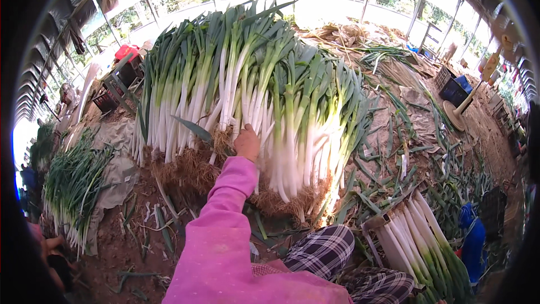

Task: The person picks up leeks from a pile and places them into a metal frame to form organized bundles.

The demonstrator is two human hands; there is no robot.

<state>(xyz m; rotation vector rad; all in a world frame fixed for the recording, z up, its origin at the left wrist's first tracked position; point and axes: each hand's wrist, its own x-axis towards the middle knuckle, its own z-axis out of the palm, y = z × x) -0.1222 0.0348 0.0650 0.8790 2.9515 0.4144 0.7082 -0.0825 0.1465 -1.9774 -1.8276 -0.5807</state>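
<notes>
While the pink sleeve (225,219) stretches up from the bottom of the frame, the left hand (247,142) presses closed fingers into the big leek pile (253,95) at center.

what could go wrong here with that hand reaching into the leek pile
The left hand grips among the white stalks of the leek pile; pulling one out may drag its neighbours down and loosen the stack. Roots carry soil, which might smear the clean stalks. The trimmed bundle lies close by the knee and could get knocked.
</notes>
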